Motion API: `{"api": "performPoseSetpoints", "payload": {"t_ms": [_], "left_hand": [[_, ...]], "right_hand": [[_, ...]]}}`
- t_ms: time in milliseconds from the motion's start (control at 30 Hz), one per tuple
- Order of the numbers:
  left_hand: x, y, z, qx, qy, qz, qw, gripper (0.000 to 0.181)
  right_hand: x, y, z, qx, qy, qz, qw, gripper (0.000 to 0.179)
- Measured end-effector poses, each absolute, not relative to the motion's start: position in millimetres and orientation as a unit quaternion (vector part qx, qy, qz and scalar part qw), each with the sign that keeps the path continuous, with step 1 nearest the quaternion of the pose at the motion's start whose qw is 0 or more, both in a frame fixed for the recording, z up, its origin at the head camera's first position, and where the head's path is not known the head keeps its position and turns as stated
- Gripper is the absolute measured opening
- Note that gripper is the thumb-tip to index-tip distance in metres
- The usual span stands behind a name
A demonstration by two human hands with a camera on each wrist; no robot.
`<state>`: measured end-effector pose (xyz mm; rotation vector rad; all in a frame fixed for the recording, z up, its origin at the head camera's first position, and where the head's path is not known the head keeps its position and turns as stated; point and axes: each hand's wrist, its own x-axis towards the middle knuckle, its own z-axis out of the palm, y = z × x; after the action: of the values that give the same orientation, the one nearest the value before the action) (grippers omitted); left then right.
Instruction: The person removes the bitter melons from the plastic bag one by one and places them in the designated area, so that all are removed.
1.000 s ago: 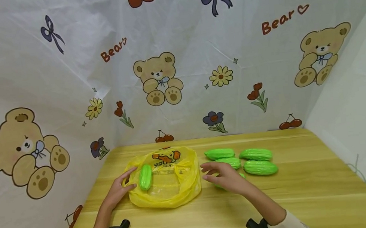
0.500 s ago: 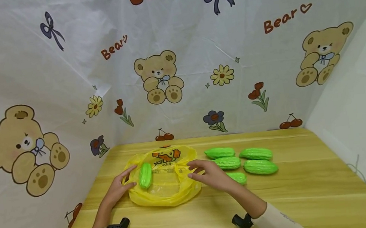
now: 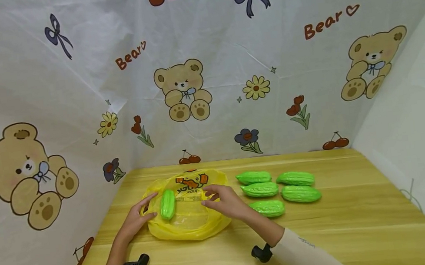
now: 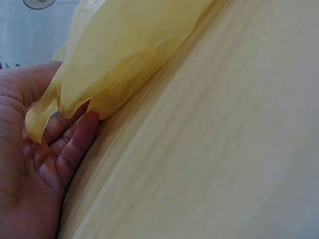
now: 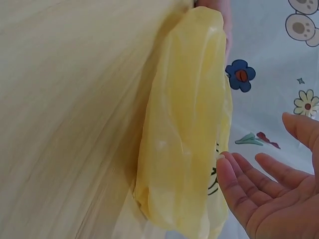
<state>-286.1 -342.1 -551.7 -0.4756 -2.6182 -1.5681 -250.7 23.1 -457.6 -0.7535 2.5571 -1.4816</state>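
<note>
A yellow plastic bag (image 3: 196, 232) with a printed duck lies on the table, its mouth spread upward. One bright green, ridged bitter melon (image 3: 168, 205) rests inside at the left. My left hand (image 3: 133, 220) cups the bag's left end; in the left wrist view its fingers curve around the gathered yellow plastic (image 4: 119, 74). Over the bag's right side is my right hand (image 3: 222, 201), fingers loosely bent with nothing between them. The right wrist view has this hand's fingertips close beside the bag's rim. Several more green bitter melons (image 3: 259, 190) lie right of the bag.
The wooden table (image 3: 363, 211) ends at a pale cloth backdrop (image 3: 225, 105) printed with bears and flowers. A white wall (image 3: 422, 104) stands at the right, with a thin cord (image 3: 412, 195) near the table's right edge.
My right hand has moved left from beside the loose melons to over the bag's right side, uncovering the nearest melon. My left hand stays at the bag.
</note>
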Motion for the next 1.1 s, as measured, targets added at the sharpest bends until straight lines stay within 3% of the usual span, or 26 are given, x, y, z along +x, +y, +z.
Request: {"api": "performPoseSetpoints", "payload": {"t_ms": [567, 1100], "left_hand": [[-265.7, -327.3, -517.2, -0.162, -0.849, -0.502, 0.018, 0.061], [-287.9, -344.1, -552.9, -0.167, -0.840, -0.516, 0.019, 0.064]], "right_hand": [[-257.6, -34.5, -473.9, -0.232, 0.859, -0.454, 0.046, 0.056], [-266.8, -74.1, -489.6, -0.205, 0.863, -0.460, 0.031, 0.068]]}}
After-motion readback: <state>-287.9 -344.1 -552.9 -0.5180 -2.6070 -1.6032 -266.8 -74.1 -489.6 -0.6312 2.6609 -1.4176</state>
